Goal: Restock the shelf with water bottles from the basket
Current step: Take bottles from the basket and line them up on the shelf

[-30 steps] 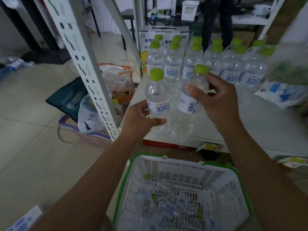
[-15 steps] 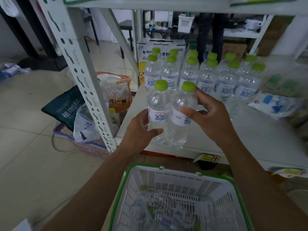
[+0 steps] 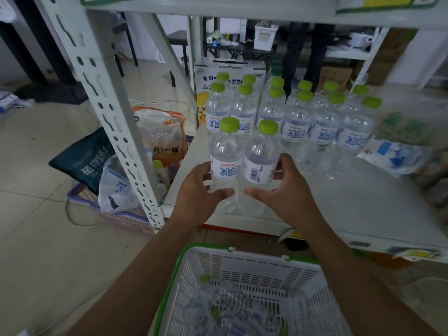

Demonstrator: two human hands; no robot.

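We see two water bottles with green caps standing up straight, side by side and touching, at the front left part of the white shelf point(image 3: 339, 202). The left hand point(image 3: 196, 192) grips the left bottle point(image 3: 226, 151) low down. Its thumb lies across the front under the label and its fingers go round the far side. The right hand point(image 3: 283, 190) grips the right bottle point(image 3: 260, 156) the same way from the other side. The two thumbs point at each other and do not touch.

Half a second ago the right bottle leaned a little, and the right thumb lay on its label. Now both bottles are straight and that thumb sits under the label. A second ago the right bottle was tipped far over and was held near its top. The bottoms of the two bottles are now down by the shelf board, close to its front edge. We cannot tell if they rest on it fully.

Behind them stand the other bottles point(image 3: 324, 124) in rows, just as before. A white carton point(image 3: 230, 69) stands at the back left. A blue and white bag point(image 3: 397, 156) lies on the shelf at the right.

Under the arms is the white basket point(image 3: 254, 265) with a green rim. It has loose bottles point(image 3: 232, 314) in it. On the floor at the left is a pink basket point(image 3: 116, 217) with a dark green bag point(image 3: 84, 161) and a clear bag on it.
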